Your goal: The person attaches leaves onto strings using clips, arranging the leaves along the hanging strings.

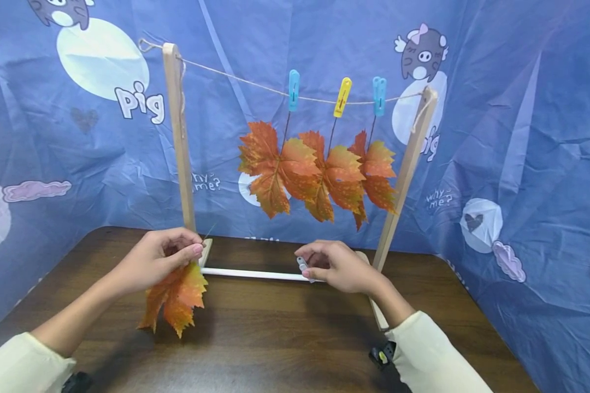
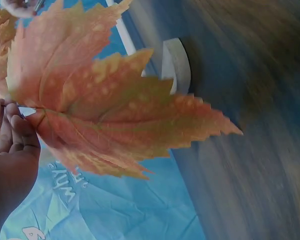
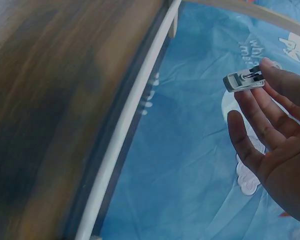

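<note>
My left hand pinches an orange and yellow artificial maple leaf by its thin stem, and the blade hangs below the fingers. In the left wrist view the leaf spreads out beyond the fingertips. Between thumb and fingers my right hand holds a pale grey clothespin; the right wrist view shows this clothespin side on. Above, a string carries three similar leaves, hung by their stems from a blue clothespin, a yellow clothespin and another blue clothespin.
The string runs between a left wooden post and a right wooden post. A white rod joins the posts low down, over a brown wooden table. Blue printed cloth covers the back and sides.
</note>
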### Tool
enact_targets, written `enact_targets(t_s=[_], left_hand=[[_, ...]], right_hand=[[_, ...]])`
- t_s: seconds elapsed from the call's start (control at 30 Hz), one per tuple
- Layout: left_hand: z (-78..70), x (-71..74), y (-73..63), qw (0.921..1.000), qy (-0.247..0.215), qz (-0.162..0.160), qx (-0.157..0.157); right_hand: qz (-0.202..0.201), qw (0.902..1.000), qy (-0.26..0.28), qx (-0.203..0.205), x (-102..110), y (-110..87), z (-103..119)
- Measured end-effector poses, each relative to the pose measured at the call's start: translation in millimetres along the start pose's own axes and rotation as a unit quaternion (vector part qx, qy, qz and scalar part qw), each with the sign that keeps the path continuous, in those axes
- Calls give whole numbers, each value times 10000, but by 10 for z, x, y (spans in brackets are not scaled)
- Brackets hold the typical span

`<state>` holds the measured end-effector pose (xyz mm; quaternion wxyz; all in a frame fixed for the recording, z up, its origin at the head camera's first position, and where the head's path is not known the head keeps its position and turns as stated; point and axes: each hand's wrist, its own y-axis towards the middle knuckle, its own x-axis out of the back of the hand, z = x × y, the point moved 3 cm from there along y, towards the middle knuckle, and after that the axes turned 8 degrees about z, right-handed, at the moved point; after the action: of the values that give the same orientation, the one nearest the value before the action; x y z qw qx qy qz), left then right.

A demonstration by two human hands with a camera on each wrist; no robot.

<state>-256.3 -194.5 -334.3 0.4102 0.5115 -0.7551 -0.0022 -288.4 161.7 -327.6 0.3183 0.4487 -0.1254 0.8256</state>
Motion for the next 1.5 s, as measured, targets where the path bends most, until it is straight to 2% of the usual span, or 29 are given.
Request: enact_targets(t_s=[0.2, 0.4, 0.67, 0.97, 1.27, 1.5], left_hand=[[7, -80, 93, 9997, -158, -97, 184], [-47, -152, 148, 9984, -430, -110, 339], [-69, -238, 255, 9962, -720, -213, 433], [-91, -248, 451, 9953, -717, -603, 243], [-108, -229, 601, 9906, -1058, -840, 200], [-210, -216, 727, 9887, -1125, -982, 123]], right_hand=[[-21, 9998, -6, 173, 16, 148, 154], [-102, 9988, 95, 470, 42, 272, 302], [-155, 9991, 98, 381, 103, 389, 467], [-147, 9982, 20, 576, 258, 498, 680], [-201, 9977, -129, 636, 424, 549, 856], [-193, 9976, -241, 620, 589, 583, 1000]])
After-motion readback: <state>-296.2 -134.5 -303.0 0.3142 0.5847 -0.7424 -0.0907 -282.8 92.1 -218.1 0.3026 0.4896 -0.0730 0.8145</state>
